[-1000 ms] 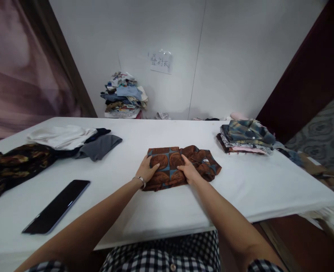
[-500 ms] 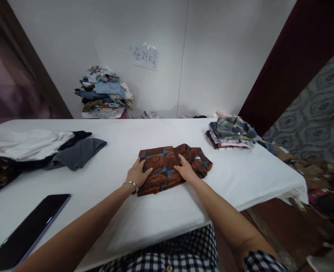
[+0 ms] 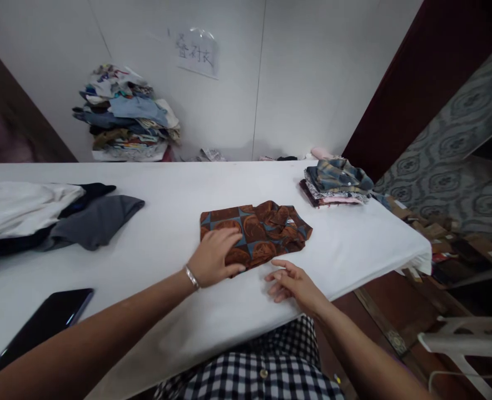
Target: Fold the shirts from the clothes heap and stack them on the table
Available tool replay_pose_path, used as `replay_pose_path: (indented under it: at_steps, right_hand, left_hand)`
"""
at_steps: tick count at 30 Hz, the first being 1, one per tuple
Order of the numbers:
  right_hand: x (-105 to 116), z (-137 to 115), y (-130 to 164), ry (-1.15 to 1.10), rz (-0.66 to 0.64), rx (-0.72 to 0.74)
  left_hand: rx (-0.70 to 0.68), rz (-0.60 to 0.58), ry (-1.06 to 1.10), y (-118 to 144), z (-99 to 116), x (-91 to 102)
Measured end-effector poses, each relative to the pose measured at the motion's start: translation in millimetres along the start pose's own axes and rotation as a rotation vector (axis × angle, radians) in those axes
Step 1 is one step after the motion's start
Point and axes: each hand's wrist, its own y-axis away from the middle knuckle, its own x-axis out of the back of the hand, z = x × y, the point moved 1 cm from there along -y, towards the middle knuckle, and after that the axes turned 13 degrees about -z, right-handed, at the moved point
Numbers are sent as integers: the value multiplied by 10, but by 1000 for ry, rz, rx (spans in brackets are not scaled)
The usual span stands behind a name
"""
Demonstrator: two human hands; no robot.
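A folded brown shirt (image 3: 266, 230) with orange circles and blue patches lies on the white-covered table (image 3: 179, 191), its collar and label toward the right. My left hand (image 3: 216, 255), wearing a silver bracelet, is over the shirt's near left part with fingers stretched and thumb apart; whether it touches the cloth I cannot tell. My right hand (image 3: 291, 286) is off the shirt, just in front of its near edge, with loosely curled, parted fingers and nothing in them.
Folded shirts (image 3: 339, 180) are stacked at the back right. A tall clothes pile (image 3: 129, 116) stands at the back left. White and grey garments (image 3: 91, 222) lie at left, a phone (image 3: 41, 328) nearer me. A handwritten sign (image 3: 198, 53) hangs on the wall. A white chair (image 3: 471, 339) stands at right.
Both hands have drawn back toward me; the right has come off the shirt, while the left has moved from its left edge to over its near part. The view has shifted too.
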Motion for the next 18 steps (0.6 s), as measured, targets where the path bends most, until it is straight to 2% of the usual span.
replay_pose_path:
  at_steps: [1, 3, 7, 10, 12, 14, 16, 18]
  right_hand:
    - [-8, 9, 7, -19, 5, -1]
    - [-10, 17, 0, -44, 25, -3]
    - [-24, 6, -47, -61, 59, 11]
    - [-28, 4, -66, -125, 105, -7]
    - [-11, 6, -62, -222, 125, -30]
    - [7, 2, -53, -343, 119, -58]
    - [5, -17, -53, -447, 96, -80]
    - [-28, -50, -82, -504, 82, -81]
  left_hand:
    - [-32, -23, -47, 58, 82, -22]
    - [-14, -46, -109, 142, 162, -83]
    - [58, -98, -239, 175, 109, -255]
    - [-18, -132, -294, 170, 85, -327]
    - [-139, -145, -225, 153, 74, -272]
    - [-221, -128, -99, 78, 3, -124]
    - [-181, -63, 24, -101, -166, 60]
    - [-31, -16, 87, -391, -409, 189]
